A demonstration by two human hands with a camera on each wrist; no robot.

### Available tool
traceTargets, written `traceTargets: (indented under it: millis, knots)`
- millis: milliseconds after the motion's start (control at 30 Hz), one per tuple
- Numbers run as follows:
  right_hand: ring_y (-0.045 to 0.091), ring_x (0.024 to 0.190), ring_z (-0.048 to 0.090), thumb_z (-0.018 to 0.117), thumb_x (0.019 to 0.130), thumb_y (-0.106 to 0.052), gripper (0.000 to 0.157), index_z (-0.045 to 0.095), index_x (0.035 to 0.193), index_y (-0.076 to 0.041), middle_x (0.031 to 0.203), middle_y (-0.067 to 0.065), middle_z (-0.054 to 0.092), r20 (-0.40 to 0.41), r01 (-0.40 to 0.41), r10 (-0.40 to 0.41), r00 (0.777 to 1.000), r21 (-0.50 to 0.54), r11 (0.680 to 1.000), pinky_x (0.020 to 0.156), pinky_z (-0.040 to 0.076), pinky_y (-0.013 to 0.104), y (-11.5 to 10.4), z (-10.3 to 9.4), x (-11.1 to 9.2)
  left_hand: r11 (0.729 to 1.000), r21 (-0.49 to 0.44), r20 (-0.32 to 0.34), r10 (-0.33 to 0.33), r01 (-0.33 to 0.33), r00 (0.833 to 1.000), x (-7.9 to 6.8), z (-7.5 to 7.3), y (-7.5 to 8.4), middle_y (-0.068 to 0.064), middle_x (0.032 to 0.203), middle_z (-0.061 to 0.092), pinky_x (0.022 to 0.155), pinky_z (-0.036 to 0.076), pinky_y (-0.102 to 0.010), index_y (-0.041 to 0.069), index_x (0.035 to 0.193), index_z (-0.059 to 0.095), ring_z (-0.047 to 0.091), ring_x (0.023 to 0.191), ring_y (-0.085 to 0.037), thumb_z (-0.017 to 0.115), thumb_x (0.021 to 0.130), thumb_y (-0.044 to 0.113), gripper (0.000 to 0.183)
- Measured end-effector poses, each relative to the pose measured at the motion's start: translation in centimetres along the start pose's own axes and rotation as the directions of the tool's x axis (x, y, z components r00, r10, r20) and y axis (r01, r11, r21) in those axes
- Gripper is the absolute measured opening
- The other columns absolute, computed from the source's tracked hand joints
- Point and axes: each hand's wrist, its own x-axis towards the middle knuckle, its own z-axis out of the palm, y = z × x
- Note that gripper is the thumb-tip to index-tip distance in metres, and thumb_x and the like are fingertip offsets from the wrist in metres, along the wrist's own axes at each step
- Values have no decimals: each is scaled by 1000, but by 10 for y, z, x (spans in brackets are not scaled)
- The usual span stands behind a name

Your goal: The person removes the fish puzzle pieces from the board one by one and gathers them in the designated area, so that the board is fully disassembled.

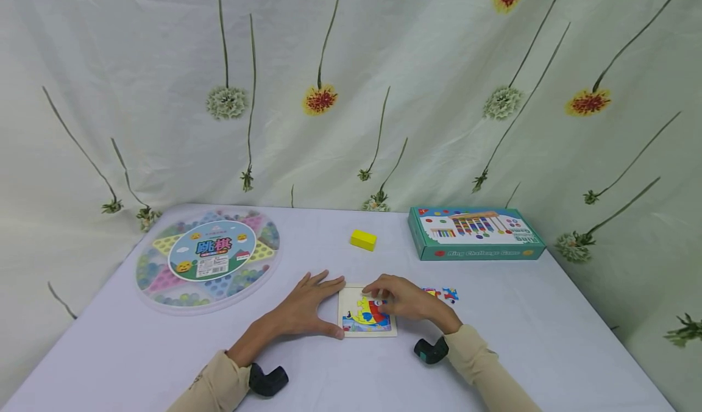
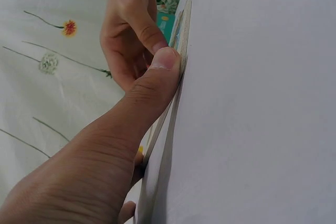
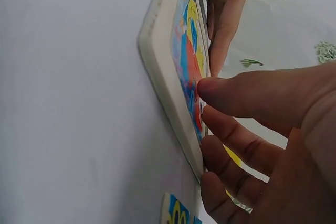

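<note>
The puzzle board point(image 1: 368, 334) lies flat near the front middle of the table point(image 1: 340, 381), its pale rim framing a bright picture point(image 1: 361, 323) of yellow, red and blue pieces; the upper left of the recess shows bare. The left hand point(image 1: 306, 305) is spread, thumb at the near left corner and fingers along the left side, probably so that the board cannot slide; the right hand point(image 1: 404, 297) reaches over from the other side with bent fingers, its thumb on the red part of the picture, which looks like pressing or adjusting; whether it pinches a piece, one cannot tell.

Just right of that hand lie loose pieces point(image 1: 451, 295), probably kept there for easy reach; a yellow block point(image 1: 363, 240) sits beyond the board, while the round marble game point(image 1: 212, 250) at left and the green game box point(image 1: 476, 235) at right stand well apart, seemingly out of the working space.

The left wrist view shows the left thumb tip against the board's edge, seen side-on; the right wrist view shows the right thumb's contact, which the head view gives only from above; only the head view takes in both games whole.
</note>
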Motion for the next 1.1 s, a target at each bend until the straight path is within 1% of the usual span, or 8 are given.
traceTargets:
  millis: [200,433,567,700,933,1100]
  knots:
    - [15,91,52,63,89,-1,33,66,120,-10,97,-3,57,10,-13,13,1000,-11,1000,83,48,27,-1,1,2,1000,3,1,-5,5,1000,0,-1,0,3,152,38,118,4,-55,17,147,40,16,146,-30,70,66,70,101]
    - [15,91,50,63,89,0,34,63,122,-8,95,-3,57,12,-26,26,1000,-20,999,82,48,25,-3,2,2,1000,6,3,-11,11,1000,-1,-1,1,2,152,37,118,4,-55,17,147,40,16,146,-31,71,66,69,102]
    - [15,91,50,63,89,0,33,65,121,-9,94,-4,56,9,-32,32,999,-19,999,81,47,23,-2,2,2,1000,-1,2,-9,9,1000,-1,-1,1,2,152,38,118,4,-56,17,147,40,16,146,-31,71,66,69,101]
    - [15,91,50,64,89,-1,31,65,119,-10,94,-4,56,6,-24,24,1000,-17,1000,80,47,24,-2,3,2,1000,-2,-2,-6,6,1000,-1,-1,1,2,152,38,117,5,-56,17,147,41,17,146,-32,71,66,68,100]
    - [16,93,50,63,89,0,30,64,117,-9,94,-4,56,5,-14,14,1000,1,1000,84,47,26,-2,3,1,1000,-9,-4,-2,2,1000,-1,-2,3,1,152,38,117,5,-56,16,147,41,17,146,-32,72,66,67,100]
    - [16,92,50,63,88,1,29,64,116,-9,94,-4,56,4,1,-1,1000,3,1000,85,47,26,0,3,1,1000,-6,-6,3,-3,1000,-1,0,1,1,152,38,118,5,-56,16,147,41,17,146,-32,71,66,69,101]
